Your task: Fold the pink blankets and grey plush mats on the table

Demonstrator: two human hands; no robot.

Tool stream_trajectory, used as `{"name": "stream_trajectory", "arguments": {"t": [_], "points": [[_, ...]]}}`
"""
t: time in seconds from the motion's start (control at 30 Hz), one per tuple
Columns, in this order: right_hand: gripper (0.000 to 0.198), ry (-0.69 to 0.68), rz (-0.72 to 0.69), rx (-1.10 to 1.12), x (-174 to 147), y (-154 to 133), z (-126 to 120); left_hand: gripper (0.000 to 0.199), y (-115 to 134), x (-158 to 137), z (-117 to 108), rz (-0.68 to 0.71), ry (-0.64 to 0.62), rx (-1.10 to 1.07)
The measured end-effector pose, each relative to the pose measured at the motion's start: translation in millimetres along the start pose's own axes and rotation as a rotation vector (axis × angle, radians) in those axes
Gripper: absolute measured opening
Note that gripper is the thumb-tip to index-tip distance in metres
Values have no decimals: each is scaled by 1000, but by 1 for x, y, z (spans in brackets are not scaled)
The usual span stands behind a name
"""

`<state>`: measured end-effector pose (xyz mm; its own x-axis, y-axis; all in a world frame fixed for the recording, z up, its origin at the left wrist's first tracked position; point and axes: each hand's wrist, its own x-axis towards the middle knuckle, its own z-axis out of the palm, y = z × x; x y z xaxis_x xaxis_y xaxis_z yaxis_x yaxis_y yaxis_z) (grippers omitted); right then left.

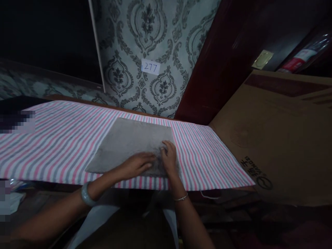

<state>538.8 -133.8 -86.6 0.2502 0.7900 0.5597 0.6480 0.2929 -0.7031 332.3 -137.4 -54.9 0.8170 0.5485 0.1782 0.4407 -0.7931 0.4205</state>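
Note:
A grey, soft-looking cloth [129, 138] lies flat, roughly rectangular, on a striped tablecloth [62, 138] in pink, white and grey. Over the cloth's near right part rests my left hand [138, 164], its fingers stretched out to the right and the thumb apart; a pale bangle circles that wrist. Beside it, at the cloth's right edge, my right hand [169, 155] touches the surface with slightly bent, parted fingers. Neither hand shows anything gripped. Between the two hands the cloth looks a little ruffled.
A large cardboard box [280, 145] stands to the right, with a plastic bottle [301, 58] behind it. At the back, a paper marked 277 [150, 66] is on the patterned wall. A dark screen [49, 41] is at the upper left.

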Motion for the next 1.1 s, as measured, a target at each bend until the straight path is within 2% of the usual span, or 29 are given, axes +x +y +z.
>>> {"name": "stream_trajectory", "arguments": {"t": [0.07, 0.13, 0.17, 0.23, 0.37, 0.63, 0.73, 0.87, 0.97, 1.1], "points": [[50, -243, -46, -243, -2, -8, 4, 51, -17, -8, -10, -156, 87, 147], [57, -464, -71, -435, -6, -14, 6, 56, -33, -19, -10, -283, 99, 292], [58, -544, -75, -494, -8, -17, 7, 57, -40, -26, -7, -324, 96, 336], [57, -620, -68, -549, -12, -19, 7, 58, -49, -38, 0, -368, 110, 381], [58, -621, -45, -555, -14, -20, 5, 61, -52, -58, 5, -489, 184, 424], [55, -593, -53, -552, -15, -21, 3, 67, -59, -94, -16, -857, 218, 417], [55, -586, -52, -551, -16, -21, 2, 66, -59, -102, -18, -901, 232, 426], [54, -586, -60, -551, -16, -20, 2, 66, -58, -108, -18, -868, 299, 401], [54, -585, -63, -551, -17, -20, 2, 70, -63, -113, -22, -864, 408, 249], [54, -585, -68, -556, -17, -21, 1, 77, -70, -118, -33, -958, 659, -262]]}}
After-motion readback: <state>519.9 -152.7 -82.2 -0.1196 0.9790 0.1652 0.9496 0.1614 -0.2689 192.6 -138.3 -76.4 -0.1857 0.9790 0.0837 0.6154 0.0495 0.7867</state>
